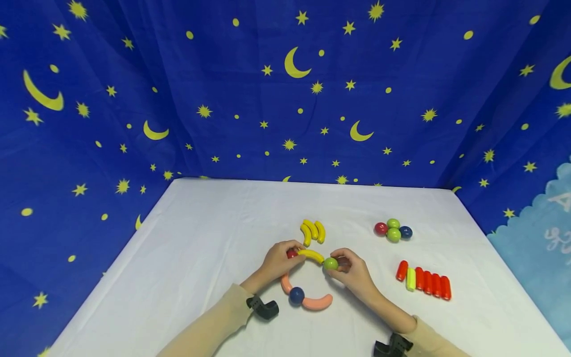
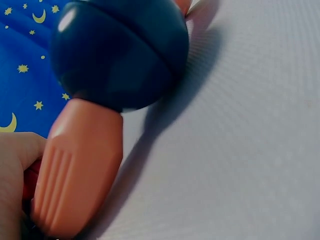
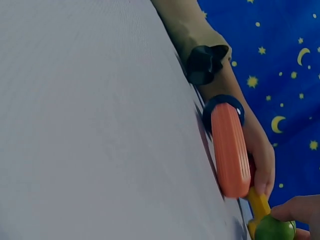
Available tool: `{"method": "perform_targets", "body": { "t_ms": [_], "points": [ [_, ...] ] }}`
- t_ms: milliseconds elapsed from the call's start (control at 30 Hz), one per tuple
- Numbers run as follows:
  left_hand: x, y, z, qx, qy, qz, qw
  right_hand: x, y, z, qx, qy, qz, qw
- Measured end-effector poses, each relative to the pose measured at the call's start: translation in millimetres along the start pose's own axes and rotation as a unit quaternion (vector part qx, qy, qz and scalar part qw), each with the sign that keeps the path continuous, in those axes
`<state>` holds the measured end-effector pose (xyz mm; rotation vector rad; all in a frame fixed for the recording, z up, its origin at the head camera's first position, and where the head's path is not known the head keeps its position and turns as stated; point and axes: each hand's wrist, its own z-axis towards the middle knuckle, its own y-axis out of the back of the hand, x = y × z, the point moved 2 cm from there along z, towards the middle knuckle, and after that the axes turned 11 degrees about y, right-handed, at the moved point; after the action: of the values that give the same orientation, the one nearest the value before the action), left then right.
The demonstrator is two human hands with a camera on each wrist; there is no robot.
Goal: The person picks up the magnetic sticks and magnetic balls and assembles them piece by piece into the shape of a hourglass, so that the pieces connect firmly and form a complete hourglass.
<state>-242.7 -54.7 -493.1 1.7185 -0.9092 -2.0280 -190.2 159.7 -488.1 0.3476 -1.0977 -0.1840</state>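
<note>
A curved yellow stick [image 1: 311, 255] lies between the two hands, around the middle of the white-covered table [image 1: 223, 223], nearer its right edge than its far left corner. At the yellow stick's left end is a red ball [image 1: 292, 253], largely hidden by the left hand [image 1: 277, 259], whose thumb and fingers are nearly closed around it. At the other end is a green ball [image 1: 330, 263], pinched by the right hand [image 1: 354, 272], the thumb and fingers parted just by the ball's width. Below the left hand, a pink stick [image 1: 286, 284] runs down to a dark blue ball [image 1: 296, 296]; whether its upper end touches the red ball is hidden. A second pink stick [image 1: 318, 302] leaves the blue ball towards the table's right edge, its far tip free and apart from the green ball. Towards the far edge, three yellow sticks [image 1: 313, 231] lie close together. Towards the far right corner sit four balls in a cluster: one red [image 1: 381, 228], two green [image 1: 393, 235], one blue [image 1: 406, 232]. Nearer the right edge, five red bars [image 1: 428, 282] and a yellow-green bar [image 1: 411, 279] lie side by side. A blue curtain [image 1: 250, 89] with yellow stars and moons rises behind the far edge.
</note>
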Motion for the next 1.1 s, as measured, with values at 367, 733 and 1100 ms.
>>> {"method": "perform_targets", "body": {
  "t_ms": [367,733,1100],
  "points": [
    [0.2,-0.2,0.1,-0.003,0.007,-0.002,1.0,3,-6,-0.6,-0.001,0.013,-0.02,0.9997],
    [1.3,0.9,1.1,-0.037,-0.01,0.012,0.9992,31,-5,-19.5,-0.011,0.099,-0.014,0.995],
    [1.8,1.6,1.5,-0.044,0.006,0.018,0.9989,46,-27,-46.1,0.106,0.058,0.09,0.9886]
  ]
}}
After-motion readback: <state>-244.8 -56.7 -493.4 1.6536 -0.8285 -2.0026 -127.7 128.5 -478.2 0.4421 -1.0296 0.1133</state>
